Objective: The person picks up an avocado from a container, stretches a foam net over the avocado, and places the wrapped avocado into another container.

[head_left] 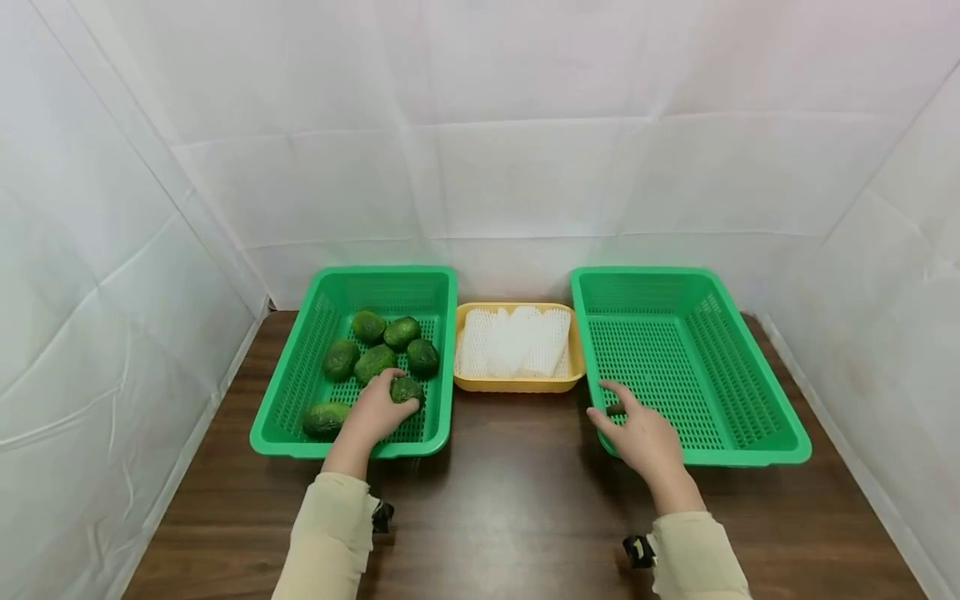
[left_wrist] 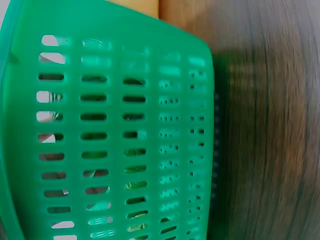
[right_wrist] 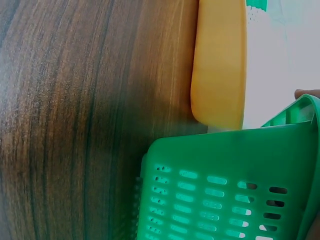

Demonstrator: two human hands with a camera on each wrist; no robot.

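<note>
In the head view, my left hand (head_left: 375,410) reaches into the left green basket (head_left: 423,447) and holds a dark green avocado (head_left: 408,388) between thumb and fingers. Several other avocados (head_left: 375,363) lie around it in that basket. My right hand (head_left: 643,435) is at the near left corner of the right green basket (head_left: 742,457), thumb and fingers spread, with nothing seen in its grasp. Whether it touches the rim I cannot tell. The left wrist view shows mostly the slotted basket wall (left_wrist: 150,30), which hides that hand. A fingertip (right_wrist: 306,93) shows above the rim in the right wrist view.
Between the green baskets stands a shallow yellow basket (head_left: 517,385) holding white foam net sleeves (head_left: 513,343). All three stand on a dark wooden table (head_left: 517,483). White sheeting (head_left: 525,183) hangs behind and along both sides.
</note>
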